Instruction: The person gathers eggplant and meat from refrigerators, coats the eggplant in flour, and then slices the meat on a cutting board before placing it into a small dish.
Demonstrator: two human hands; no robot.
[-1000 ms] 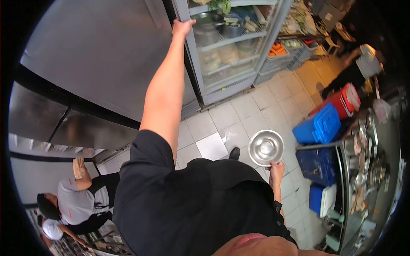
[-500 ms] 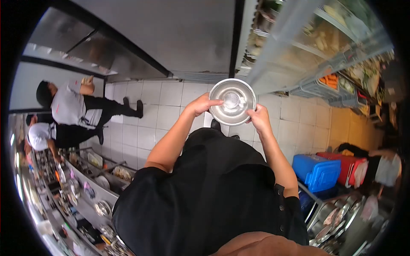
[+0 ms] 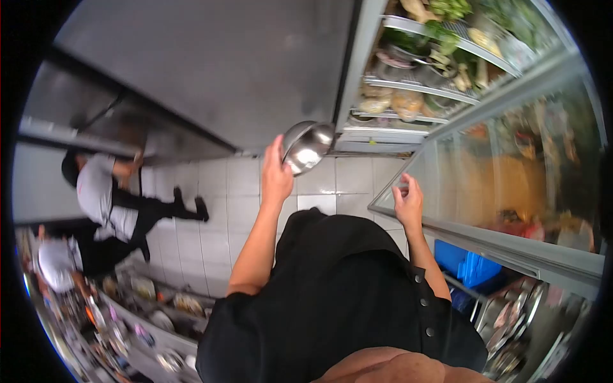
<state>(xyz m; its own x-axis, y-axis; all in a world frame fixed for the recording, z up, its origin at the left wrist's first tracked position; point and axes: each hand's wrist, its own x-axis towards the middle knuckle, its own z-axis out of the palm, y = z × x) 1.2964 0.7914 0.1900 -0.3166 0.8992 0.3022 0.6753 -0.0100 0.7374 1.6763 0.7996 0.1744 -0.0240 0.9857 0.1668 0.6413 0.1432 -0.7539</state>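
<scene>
Now only my left grip (image 3: 277,173) clasps the bowl (image 3: 309,148), by its left side; my right grip (image 3: 409,202) is open.

The round silver metal bowl (image 3: 310,147) is held in the left hand (image 3: 276,175), before a broad grey metal panel (image 3: 223,76). Rightward, green leafy vegetables (image 3: 450,7) are set on white-edged shelves (image 3: 418,89). A grey-framed glass door (image 3: 485,185) is swung out beyond the right hand (image 3: 409,199); near it, a blue plastic box (image 3: 476,269) is placed.

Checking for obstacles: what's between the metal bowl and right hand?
In the head view, tiled floor shows between the metal bowl and right hand, then, nearest the hand, the glass door.
</scene>
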